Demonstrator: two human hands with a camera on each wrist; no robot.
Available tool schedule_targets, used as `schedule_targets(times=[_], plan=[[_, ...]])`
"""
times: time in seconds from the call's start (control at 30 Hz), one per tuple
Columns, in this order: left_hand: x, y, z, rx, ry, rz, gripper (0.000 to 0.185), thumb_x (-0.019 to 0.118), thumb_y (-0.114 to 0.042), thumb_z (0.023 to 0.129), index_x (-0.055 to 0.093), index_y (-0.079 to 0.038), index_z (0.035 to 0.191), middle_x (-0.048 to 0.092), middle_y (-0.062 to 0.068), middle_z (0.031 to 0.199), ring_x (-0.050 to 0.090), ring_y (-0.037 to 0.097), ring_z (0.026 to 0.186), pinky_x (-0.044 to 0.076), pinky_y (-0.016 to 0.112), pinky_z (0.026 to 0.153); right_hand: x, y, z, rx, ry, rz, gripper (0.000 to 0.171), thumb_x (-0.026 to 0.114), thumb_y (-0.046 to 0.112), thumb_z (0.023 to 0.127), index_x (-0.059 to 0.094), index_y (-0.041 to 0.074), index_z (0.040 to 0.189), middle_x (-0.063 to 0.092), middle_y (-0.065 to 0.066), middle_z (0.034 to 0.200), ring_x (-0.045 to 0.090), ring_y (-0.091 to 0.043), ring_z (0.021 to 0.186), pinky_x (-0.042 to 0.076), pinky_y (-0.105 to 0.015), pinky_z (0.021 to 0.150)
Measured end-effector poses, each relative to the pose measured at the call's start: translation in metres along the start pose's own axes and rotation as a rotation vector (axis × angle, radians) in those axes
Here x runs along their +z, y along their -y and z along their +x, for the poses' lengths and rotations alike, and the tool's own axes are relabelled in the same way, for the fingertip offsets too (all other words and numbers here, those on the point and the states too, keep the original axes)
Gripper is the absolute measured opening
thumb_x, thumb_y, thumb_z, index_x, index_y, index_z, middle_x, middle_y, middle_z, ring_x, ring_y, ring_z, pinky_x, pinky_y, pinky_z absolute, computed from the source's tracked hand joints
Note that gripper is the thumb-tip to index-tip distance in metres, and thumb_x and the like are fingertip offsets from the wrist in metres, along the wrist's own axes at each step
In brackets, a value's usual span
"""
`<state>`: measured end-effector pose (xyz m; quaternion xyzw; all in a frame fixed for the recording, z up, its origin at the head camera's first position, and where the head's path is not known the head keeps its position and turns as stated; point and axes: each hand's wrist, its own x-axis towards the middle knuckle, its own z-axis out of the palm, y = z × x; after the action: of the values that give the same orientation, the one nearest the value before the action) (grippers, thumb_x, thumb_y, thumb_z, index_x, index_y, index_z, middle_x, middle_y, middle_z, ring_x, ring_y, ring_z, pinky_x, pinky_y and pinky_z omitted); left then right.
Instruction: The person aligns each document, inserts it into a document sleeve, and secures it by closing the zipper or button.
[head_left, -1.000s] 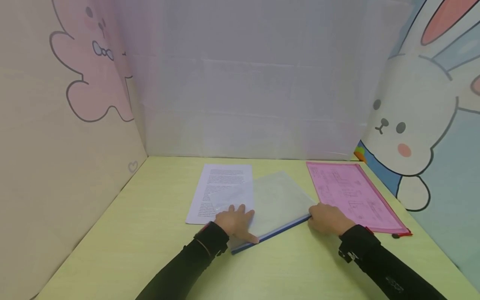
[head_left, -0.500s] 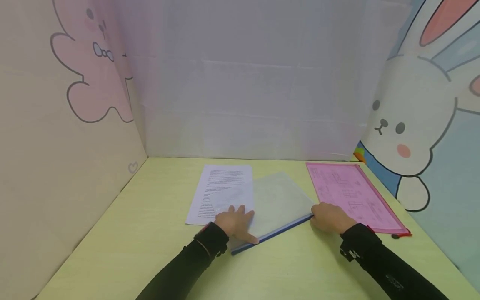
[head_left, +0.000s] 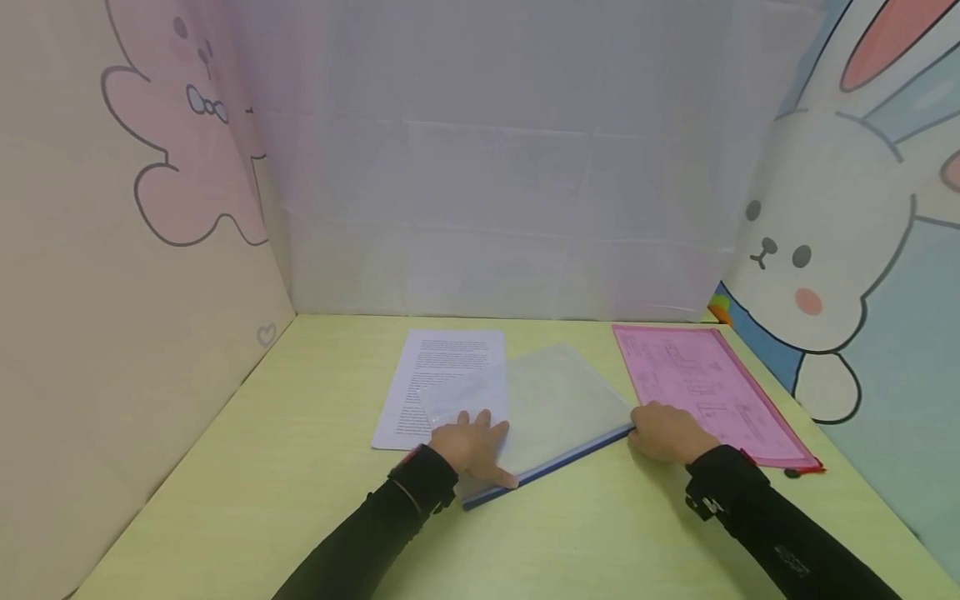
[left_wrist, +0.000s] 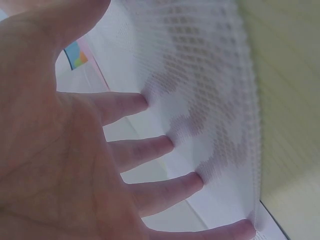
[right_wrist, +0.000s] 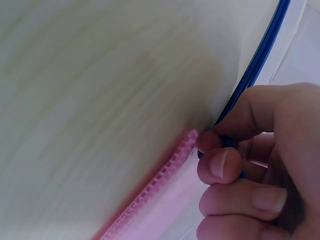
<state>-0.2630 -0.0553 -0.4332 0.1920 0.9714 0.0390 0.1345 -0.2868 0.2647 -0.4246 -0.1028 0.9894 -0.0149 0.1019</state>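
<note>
A translucent mesh zip pouch (head_left: 555, 396) with a blue zipper edge (head_left: 562, 460) lies slanted on the table, its left part over a printed sheet (head_left: 450, 358). My left hand (head_left: 468, 450) rests on the pouch's left end, fingers spread, thumb by the blue edge. In the left wrist view its fingertips (left_wrist: 186, 186) press on the mesh (left_wrist: 200, 75). At the right end of the blue edge, my right hand (head_left: 667, 432) pinches a small blue piece (right_wrist: 229, 142) of the zipper between curled fingers; most of that piece is hidden.
A pink mesh pouch (head_left: 697, 387) with a drawing showing through lies right of the right hand, its near edge close to that wrist. A small black object (head_left: 792, 473) sits at its lower corner. Walls printed with cartoon animals (head_left: 840, 250) enclose the table (head_left: 300, 467).
My right hand has slid slightly right along the blue zipper edge, and more of that edge shows. The left hand, the pouch's left end and the sheet have stayed in place.
</note>
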Motion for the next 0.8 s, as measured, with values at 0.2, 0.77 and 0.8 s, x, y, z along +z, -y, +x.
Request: schedule_targets(times=[0.2, 0.77, 0.8], plan=[[0.0, 0.0, 0.0, -0.005, 0.003, 0.005, 0.091, 0.073, -0.07, 0.079, 0.045, -0.026, 0.154, 0.039, 0.006, 0.159, 0.04, 0.033, 0.138, 0.048, 0.058, 0.094, 0.0, -0.004, 0.001, 0.003, 0.003, -0.002, 0.014, 0.061, 0.016, 0.096, 0.065, 0.002, 0.094, 0.05, -0.006, 0.075, 0.05, -0.022, 0.067, 0.04, -0.036, 0.062], [-0.001, 0.0, -0.002, 0.0, 0.003, 0.013, 0.091, 0.073, -0.07, 0.08, 0.045, -0.026, 0.155, 0.038, 0.007, 0.16, 0.038, 0.035, 0.141, 0.047, 0.059, 0.095, -0.001, -0.018, 0.0, 0.02, -0.004, 0.032, 0.013, 0.057, 0.015, 0.096, 0.06, 0.004, 0.09, 0.053, -0.006, 0.075, 0.052, -0.02, 0.063, 0.041, -0.035, 0.057], [0.0, 0.0, -0.002, 0.001, 0.001, 0.013, 0.091, 0.073, -0.07, 0.08, 0.045, -0.026, 0.155, 0.038, 0.006, 0.16, 0.039, 0.034, 0.141, 0.047, 0.059, 0.095, -0.001, -0.018, 0.0, 0.017, -0.006, 0.031, 0.013, 0.057, 0.015, 0.095, 0.06, 0.005, 0.089, 0.053, -0.006, 0.074, 0.052, -0.021, 0.063, 0.041, -0.036, 0.057]])
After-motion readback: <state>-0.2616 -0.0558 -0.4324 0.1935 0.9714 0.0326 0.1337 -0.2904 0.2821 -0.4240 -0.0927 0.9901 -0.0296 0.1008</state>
